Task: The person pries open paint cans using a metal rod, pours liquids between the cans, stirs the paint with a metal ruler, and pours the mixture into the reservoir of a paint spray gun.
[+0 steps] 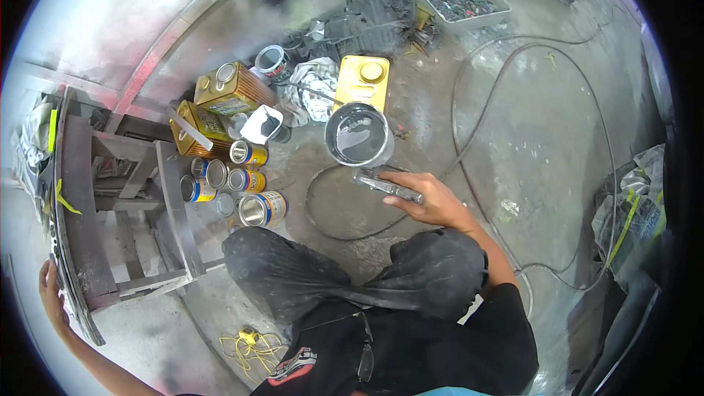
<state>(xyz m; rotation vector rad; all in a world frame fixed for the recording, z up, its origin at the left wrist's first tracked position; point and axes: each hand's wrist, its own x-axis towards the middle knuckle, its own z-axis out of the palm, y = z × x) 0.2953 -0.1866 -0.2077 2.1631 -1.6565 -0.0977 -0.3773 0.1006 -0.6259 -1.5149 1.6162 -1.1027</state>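
My right hand (pixel 429 202) is closed around a dark grey, paint-stained flat object (pixel 392 186); its exact kind is not clear. Just beyond that object stands a round metal pot (pixel 357 158), with dark, glossy liquid inside. A thin rod (pixel 312 92) reaches the pot's far left rim. Out at the far left, my left hand (pixel 53 295) has its fingers stretched along the outer edge of a worn wooden stand (pixel 81 227). Nothing shows in that hand.
Several small cans (pixel 264 207) and two large square tins (pixel 231 88) stand left of the pot. A yellow container (pixel 363 77) lies behind it. A long hose (pixel 484 121) loops over the floor. Blackened machine parts (pixel 374 18) and a tray of small pieces (pixel 502 9) lie farther back.
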